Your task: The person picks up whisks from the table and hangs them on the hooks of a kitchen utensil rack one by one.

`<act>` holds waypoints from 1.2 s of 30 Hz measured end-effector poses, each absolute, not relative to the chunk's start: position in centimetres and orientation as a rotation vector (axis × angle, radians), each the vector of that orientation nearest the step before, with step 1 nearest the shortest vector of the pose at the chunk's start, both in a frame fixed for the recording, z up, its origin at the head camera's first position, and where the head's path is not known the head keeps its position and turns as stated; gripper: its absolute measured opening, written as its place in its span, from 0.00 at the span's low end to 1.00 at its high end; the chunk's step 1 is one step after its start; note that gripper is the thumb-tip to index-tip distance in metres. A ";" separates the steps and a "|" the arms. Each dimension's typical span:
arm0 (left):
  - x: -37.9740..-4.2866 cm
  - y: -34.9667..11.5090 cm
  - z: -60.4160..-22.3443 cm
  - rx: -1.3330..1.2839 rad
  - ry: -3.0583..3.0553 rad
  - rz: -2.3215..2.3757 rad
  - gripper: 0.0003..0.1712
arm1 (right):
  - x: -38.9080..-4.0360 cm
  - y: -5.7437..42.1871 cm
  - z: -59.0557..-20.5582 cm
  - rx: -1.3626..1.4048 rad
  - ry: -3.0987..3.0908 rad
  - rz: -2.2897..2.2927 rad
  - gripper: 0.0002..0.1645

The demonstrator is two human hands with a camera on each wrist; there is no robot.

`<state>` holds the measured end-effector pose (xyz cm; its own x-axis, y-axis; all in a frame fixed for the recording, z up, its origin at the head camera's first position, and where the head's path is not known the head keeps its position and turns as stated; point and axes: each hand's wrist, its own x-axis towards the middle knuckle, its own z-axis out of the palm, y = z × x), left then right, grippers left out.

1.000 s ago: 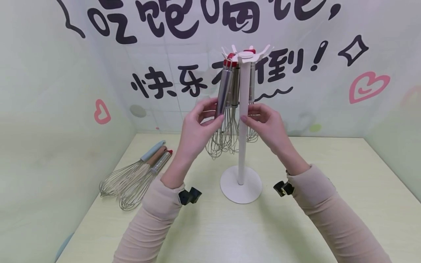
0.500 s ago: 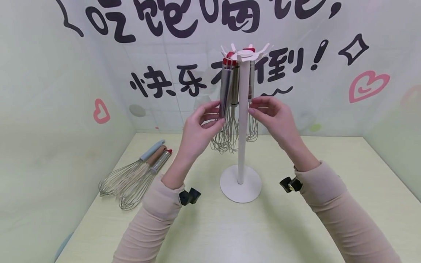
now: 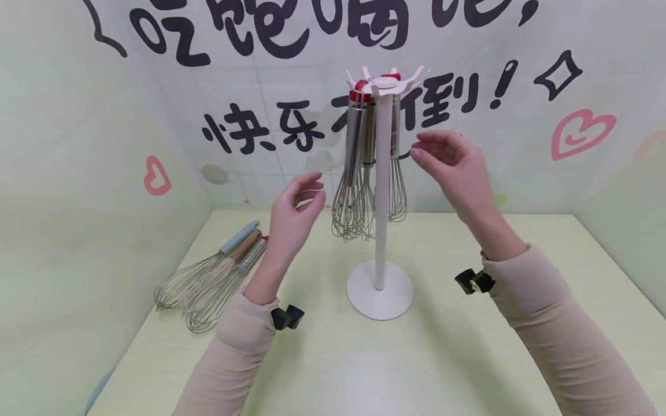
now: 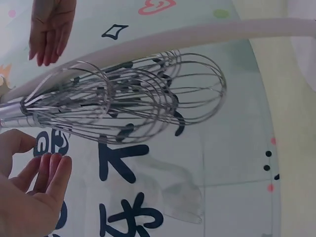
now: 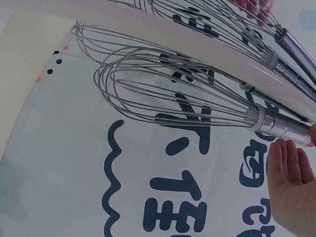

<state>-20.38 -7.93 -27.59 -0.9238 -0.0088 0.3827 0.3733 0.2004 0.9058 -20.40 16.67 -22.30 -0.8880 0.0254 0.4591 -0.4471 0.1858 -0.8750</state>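
Withdraws from the hanging whisks [image 3: 355,136], touched in the earlier frame, to either side of the stand [image 3: 382,202], with left hand [image 3: 295,216] and right hand [image 3: 462,173] both empty and fingers loosely bent. Leaves them hanging high on the stand, touching neither hand. Looks like the close of a hanging step. Next, probably calls for reaching to the loose whisks [image 3: 244,247] on the surface [image 3: 322,370] left of the stand and lifting one
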 end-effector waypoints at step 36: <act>-24.1 -15.7 -38.7 0.076 -2.541 -1.466 0.21 | -20.1 16.5 -17.6 0.446 -1.814 1.876 0.26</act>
